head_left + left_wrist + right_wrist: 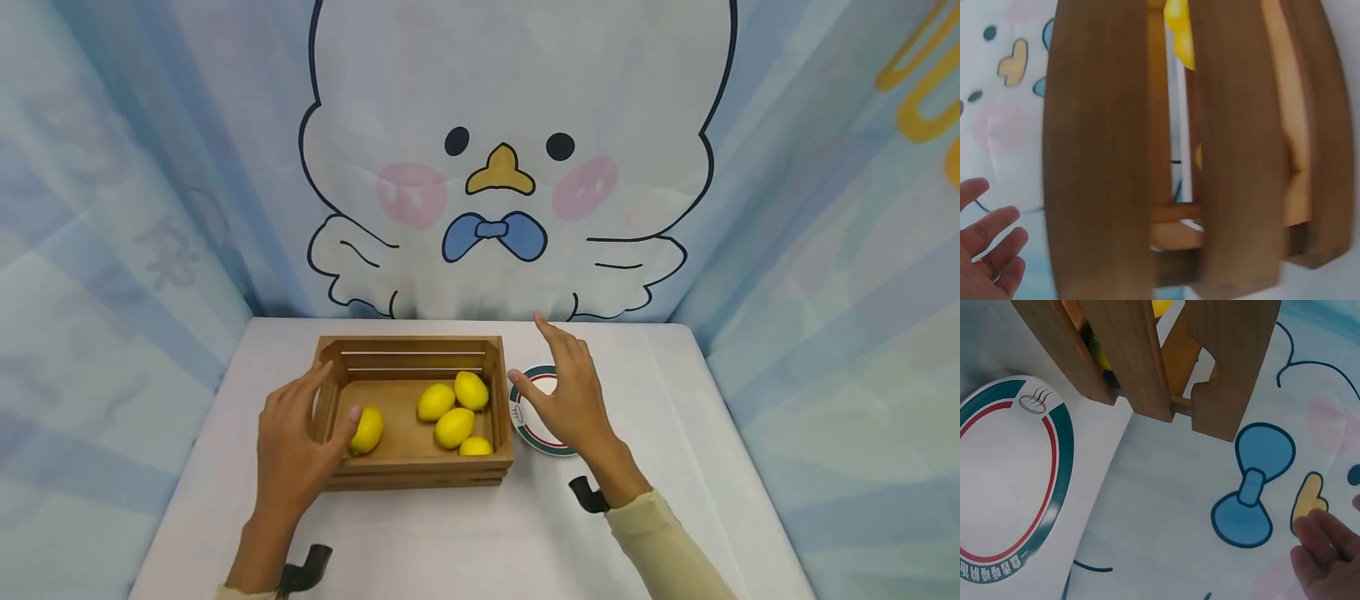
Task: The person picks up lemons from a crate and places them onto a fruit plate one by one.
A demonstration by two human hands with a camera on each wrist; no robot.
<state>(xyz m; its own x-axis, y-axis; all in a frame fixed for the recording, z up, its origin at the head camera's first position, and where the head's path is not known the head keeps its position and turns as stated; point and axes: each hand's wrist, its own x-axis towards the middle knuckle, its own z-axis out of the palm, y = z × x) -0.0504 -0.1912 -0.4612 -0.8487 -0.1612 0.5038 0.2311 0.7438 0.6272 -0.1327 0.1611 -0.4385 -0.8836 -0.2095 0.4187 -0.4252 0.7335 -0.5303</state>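
A slatted wooden crate point(420, 472) stands on the white table with several yellow lemons point(454, 427) grouped in its right half. One more lemon point(367, 432) lies at the left inside, partly behind my left thumb. My left hand point(292, 446) hovers at the crate's left end, thumb and fingers spread, holding nothing. Above a round plate point(543, 448) with a green and red rim, right of the crate, my right hand point(573, 396) is raised with thumb and fingers apart. It holds nothing and hides part of the plate. The right wrist view shows the crate's end with a cut-out handle point(1205, 365).
A curtain point(637, 67) printed with a cartoon chick hangs directly behind the table's far edge. Blue-striped curtains point(97, 333) close off both sides. White cloth point(442, 542) covers the table in front of the crate.
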